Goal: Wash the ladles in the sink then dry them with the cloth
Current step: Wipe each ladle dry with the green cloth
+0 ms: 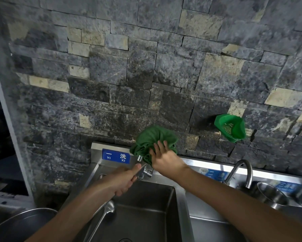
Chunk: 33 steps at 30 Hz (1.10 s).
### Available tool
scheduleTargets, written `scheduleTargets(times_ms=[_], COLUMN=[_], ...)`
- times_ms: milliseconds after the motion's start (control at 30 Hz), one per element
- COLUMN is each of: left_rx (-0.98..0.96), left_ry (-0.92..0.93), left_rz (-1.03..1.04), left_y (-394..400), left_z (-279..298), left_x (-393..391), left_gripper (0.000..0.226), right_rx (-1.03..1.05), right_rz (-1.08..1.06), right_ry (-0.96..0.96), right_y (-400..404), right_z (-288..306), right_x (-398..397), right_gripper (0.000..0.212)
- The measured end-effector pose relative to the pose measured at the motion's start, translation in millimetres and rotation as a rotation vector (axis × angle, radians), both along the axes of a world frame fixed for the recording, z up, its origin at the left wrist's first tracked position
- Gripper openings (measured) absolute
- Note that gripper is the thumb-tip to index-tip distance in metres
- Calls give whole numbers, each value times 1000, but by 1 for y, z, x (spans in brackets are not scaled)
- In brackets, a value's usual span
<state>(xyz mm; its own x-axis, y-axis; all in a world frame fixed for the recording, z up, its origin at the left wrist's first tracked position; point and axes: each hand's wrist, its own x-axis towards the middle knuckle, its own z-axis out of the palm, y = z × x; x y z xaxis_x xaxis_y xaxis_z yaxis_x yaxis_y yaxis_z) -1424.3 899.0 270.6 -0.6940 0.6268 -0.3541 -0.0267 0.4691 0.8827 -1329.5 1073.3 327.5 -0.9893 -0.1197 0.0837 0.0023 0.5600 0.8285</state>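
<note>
While the left hand point(124, 180) curls tightly around a ladle handle point(141, 167) above the sink point(146, 215), the right hand point(162, 157) grips a bunched green cloth point(152, 138) wrapped over the handle's far end, fingers spread into the fabric. The ladle's bowl cannot be seen. 1 more ladle point(103, 219) leans in the basin's left corner. A green strainer point(231, 127) hangs on the stone wall point(146, 58), with a steel pot point(270, 194) near the right faucet point(240, 172).
</note>
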Motion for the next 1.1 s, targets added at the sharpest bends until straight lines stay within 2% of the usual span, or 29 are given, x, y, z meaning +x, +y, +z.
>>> scheduleTargets(times_ms=[167, 400, 500, 600, 700, 767, 900, 933, 1033, 1100], left_rx=[38, 21, -3, -39, -60, -73, -100, -85, -34, 9], left_ry=[-80, -139, -96, -31, -70, -85, -66, -50, -46, -85], left_rz=[10, -31, -51, -16, 2, 9, 14, 8, -4, -17], left_y=[0, 2, 4, 4, -2, -7, -10, -11, -16, -16], left_z=[-1, 0, -3, -15, -24, -26, -33, -34, -33, -30], left_x=[7, 18, 25, 34, 36, 36, 40, 40, 43, 46], left_gripper=[58, 55, 55, 58, 58, 59, 61, 60, 61, 63], right_rx=[-44, -135, -202, -264, -258, -246, -327, -343, -482, -705], right_rz=[184, 408, 473, 486, 565, 612, 402, 355, 331, 373], right_ry=[59, 111, 104, 37, 96, 98, 15, 0, 53, 198], right_y=[9, 16, 22, 38, 55, 67, 83, 83, 76, 64], right_z=[7, 8, 2, -3, -15, -27, -41, -41, -37, -40], right_x=[4, 15, 19, 23, 32, 37, 45, 45, 45, 40], right_gripper=[12, 20, 11, 19, 3, 10, 66, 74, 71, 59])
